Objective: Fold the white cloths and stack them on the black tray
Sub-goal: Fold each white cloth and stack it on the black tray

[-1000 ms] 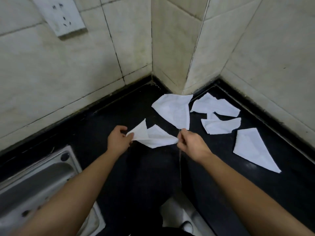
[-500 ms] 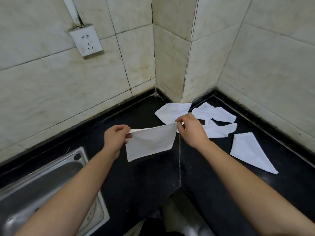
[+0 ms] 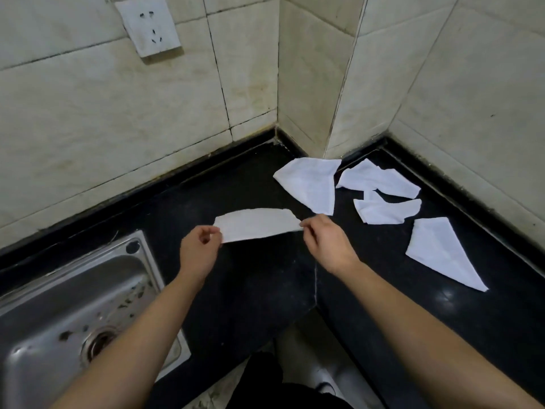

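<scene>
While both hands pinch it, left hand (image 3: 200,249) and right hand (image 3: 326,243), the white cloth (image 3: 256,224) hangs stretched over the black counter (image 3: 236,284) near its inner corner.

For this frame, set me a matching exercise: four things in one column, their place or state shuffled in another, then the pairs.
1 held cloth
2 sink
3 wall socket
4 triangular cloth

A on the tiled wall
B pinched between left hand and right hand
C lying alone, far right of the counter
D sunk into the counter at the left

Pairs: 1-B, 2-D, 3-A, 4-C
</scene>
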{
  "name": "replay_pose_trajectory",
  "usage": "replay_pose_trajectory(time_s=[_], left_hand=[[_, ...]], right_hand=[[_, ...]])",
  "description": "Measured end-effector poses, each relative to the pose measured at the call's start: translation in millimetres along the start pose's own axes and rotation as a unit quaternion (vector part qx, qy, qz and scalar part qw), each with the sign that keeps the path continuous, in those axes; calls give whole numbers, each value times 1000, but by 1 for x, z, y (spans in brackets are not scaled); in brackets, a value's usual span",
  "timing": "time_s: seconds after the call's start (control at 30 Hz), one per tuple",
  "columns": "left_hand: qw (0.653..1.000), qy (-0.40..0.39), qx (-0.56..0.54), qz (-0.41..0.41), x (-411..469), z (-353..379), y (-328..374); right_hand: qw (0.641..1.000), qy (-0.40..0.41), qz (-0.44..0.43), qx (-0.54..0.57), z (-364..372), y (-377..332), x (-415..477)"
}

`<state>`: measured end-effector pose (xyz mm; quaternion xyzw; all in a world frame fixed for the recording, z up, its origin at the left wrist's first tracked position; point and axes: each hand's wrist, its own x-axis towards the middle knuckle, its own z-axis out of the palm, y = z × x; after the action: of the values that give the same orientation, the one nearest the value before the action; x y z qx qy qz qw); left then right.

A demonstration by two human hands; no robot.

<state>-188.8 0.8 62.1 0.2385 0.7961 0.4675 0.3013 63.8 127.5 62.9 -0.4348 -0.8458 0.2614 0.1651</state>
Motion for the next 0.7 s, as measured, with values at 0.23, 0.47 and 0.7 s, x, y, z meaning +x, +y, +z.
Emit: replay_pose_trajectory(time_s=[0.23,0.47,0.7], left_hand=[[975,-81,175,-115,-56,6,-115],[950,-160,247,-109,-93,-2,-138],[908,-197,367,50,-86,-15,-132]], right_hand=[[974,-216,25,-63,65,40,-74],[960,-244,-59,-123,86,59,-97],[964,-236,-44,-111,70,52,-77]])
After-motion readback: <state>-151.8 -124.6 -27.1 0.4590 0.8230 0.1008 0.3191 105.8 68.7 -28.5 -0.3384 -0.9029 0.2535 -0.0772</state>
